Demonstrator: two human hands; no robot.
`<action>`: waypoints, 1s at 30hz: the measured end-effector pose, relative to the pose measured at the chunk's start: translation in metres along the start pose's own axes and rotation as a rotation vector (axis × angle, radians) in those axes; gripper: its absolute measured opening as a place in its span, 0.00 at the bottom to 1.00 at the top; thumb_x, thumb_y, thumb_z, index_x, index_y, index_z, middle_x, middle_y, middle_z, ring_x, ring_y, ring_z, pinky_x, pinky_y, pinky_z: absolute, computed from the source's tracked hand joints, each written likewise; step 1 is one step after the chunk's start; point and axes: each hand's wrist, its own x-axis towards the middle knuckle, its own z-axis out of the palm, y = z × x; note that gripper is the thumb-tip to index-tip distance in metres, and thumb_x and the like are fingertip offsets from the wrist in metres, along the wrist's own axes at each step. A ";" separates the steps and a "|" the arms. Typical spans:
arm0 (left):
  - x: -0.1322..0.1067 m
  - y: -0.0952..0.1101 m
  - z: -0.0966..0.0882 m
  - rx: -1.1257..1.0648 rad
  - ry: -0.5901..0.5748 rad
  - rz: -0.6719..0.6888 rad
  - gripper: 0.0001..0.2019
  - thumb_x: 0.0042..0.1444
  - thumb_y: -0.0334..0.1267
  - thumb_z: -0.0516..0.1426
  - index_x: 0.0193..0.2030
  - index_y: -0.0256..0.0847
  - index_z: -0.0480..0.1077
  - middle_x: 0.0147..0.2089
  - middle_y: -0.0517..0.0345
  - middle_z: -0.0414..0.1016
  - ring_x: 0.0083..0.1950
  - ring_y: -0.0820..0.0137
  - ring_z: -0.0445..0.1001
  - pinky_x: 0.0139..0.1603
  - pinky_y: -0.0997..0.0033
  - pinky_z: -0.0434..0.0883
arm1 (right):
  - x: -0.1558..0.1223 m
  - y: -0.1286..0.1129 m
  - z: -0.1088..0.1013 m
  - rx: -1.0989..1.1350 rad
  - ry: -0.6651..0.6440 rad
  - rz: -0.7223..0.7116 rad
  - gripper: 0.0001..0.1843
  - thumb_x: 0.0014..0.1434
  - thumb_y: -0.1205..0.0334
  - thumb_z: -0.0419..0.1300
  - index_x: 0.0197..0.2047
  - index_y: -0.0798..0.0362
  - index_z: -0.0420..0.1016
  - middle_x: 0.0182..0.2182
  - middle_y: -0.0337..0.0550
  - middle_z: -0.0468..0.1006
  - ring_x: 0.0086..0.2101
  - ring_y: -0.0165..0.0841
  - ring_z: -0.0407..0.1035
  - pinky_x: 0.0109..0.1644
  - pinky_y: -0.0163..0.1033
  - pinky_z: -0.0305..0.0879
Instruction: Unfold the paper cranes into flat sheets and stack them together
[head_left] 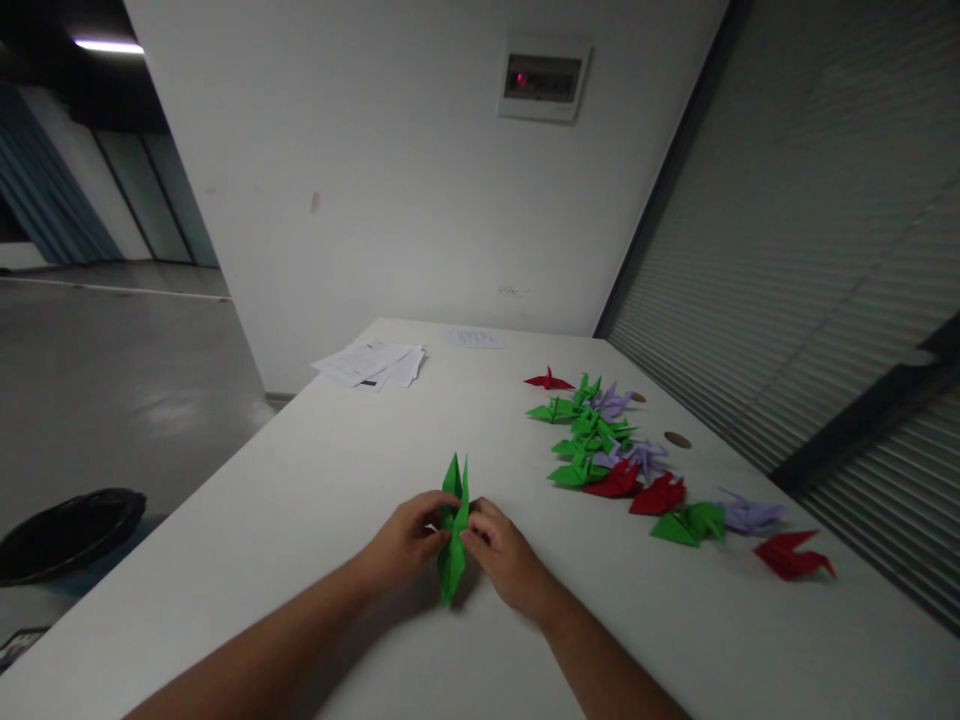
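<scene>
Two-handed pinch on folded green paper (454, 532) over a white table (337, 440).
From left to right: black-rimmed bin (120, 515) beside the table; left hand (411, 535), with thumb and fingers closed on the paper's left side; between the hands, the paper, pointed at both ends; right hand (501, 550), likewise closed on the right side; green, purple and red paper cranes (596, 425) along the right edge.

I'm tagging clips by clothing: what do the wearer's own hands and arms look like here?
The left hand and right hand are ungloved. The left forearm and right forearm are bare as far as they show, with no sleeve, watch or bracelet visible.
</scene>
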 end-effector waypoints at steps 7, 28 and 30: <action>0.000 -0.001 0.000 0.047 -0.012 -0.094 0.16 0.47 0.33 0.66 0.39 0.40 0.64 0.36 0.59 0.73 0.35 0.70 0.72 0.34 0.70 0.72 | 0.000 -0.003 -0.004 -0.070 -0.018 -0.033 0.15 0.65 0.66 0.55 0.26 0.51 0.61 0.29 0.37 0.65 0.34 0.32 0.64 0.39 0.36 0.59; -0.002 0.007 0.008 0.435 0.018 0.005 0.17 0.48 0.29 0.59 0.47 0.40 0.69 0.32 0.62 0.74 0.29 0.72 0.69 0.30 0.74 0.64 | -0.010 -0.004 0.004 -0.754 0.106 -0.305 0.35 0.60 0.74 0.56 0.70 0.51 0.63 0.51 0.54 0.79 0.42 0.41 0.78 0.45 0.45 0.78; -0.003 0.008 0.008 0.454 0.024 0.015 0.18 0.47 0.28 0.58 0.47 0.40 0.69 0.32 0.61 0.74 0.30 0.71 0.69 0.30 0.74 0.64 | -0.010 -0.006 0.004 -0.786 0.071 -0.294 0.35 0.59 0.74 0.55 0.70 0.50 0.64 0.51 0.54 0.78 0.41 0.40 0.78 0.44 0.44 0.78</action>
